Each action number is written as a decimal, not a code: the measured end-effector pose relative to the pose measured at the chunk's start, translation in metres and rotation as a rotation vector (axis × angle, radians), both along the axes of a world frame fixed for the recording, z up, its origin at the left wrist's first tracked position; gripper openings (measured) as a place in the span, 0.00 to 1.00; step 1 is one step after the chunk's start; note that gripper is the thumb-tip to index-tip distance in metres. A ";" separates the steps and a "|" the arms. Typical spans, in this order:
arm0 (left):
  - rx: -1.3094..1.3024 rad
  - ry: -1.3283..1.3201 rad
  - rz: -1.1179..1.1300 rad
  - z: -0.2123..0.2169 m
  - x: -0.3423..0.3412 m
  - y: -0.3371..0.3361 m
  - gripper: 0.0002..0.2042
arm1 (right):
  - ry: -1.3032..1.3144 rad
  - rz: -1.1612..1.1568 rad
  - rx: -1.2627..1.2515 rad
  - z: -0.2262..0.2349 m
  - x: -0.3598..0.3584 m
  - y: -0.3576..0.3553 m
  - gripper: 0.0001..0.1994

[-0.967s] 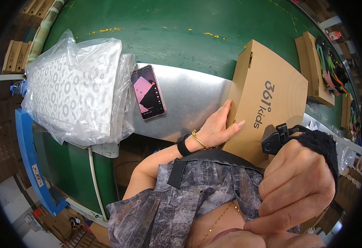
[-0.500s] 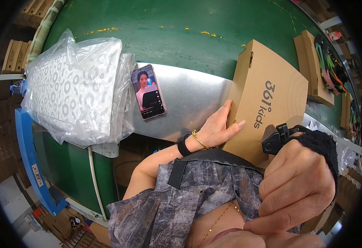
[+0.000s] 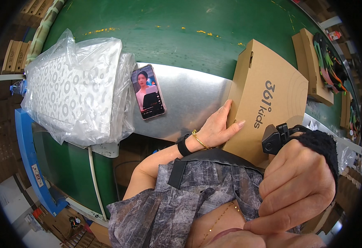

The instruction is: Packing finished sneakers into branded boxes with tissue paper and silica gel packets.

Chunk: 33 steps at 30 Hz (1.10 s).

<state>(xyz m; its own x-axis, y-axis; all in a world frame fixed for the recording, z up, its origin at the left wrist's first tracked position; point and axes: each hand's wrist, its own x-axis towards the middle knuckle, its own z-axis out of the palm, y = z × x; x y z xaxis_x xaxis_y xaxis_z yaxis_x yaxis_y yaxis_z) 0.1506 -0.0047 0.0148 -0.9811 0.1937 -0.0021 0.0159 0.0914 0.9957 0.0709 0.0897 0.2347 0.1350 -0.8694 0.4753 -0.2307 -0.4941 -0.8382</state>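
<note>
the brown cardboard box (image 3: 267,99) looks light and stiff, probably easy to dent at its corners — best gripped flat-palmed on opposite sides, not by the lid edge. it is a plain kraft lidded carton with dark printing on its face, standing at the right end of the metal plate (image 3: 189,103) on the green belt (image 3: 168,37). the left hand (image 3: 218,128) lies open against its near side; the right hand (image 3: 296,182), raised close to the camera, is curled, gripping nothing i can see.

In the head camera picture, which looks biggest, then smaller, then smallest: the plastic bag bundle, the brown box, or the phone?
1. Plastic bag bundle looks biggest.
2. Brown box is next, though the bundle and box look fairly close in size, so their order is unsure.
3. Phone is clearly smallest.
</note>
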 end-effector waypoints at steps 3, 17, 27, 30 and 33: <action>-0.012 0.004 0.004 -0.002 0.001 0.001 0.29 | -0.006 -0.001 -0.013 -0.001 0.001 0.000 0.05; -0.025 -0.001 0.004 -0.005 0.001 0.001 0.27 | 0.023 0.018 0.003 0.000 0.000 0.000 0.06; -0.031 0.006 0.008 -0.003 0.001 0.001 0.28 | 0.003 -0.011 -0.005 0.000 0.000 0.000 0.05; -0.023 0.004 0.008 -0.003 0.001 0.001 0.28 | 0.019 0.020 0.002 0.000 0.000 0.000 0.05; -0.013 0.000 0.003 -0.002 0.001 0.000 0.28 | 0.022 0.013 0.005 0.000 0.000 0.000 0.05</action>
<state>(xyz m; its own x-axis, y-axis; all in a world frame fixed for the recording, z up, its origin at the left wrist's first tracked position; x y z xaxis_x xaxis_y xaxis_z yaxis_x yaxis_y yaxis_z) 0.1514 -0.0043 0.0124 -0.9817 0.1905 -0.0045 0.0156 0.1040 0.9945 0.0709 0.0899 0.2348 0.1565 -0.8697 0.4680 -0.2428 -0.4932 -0.8353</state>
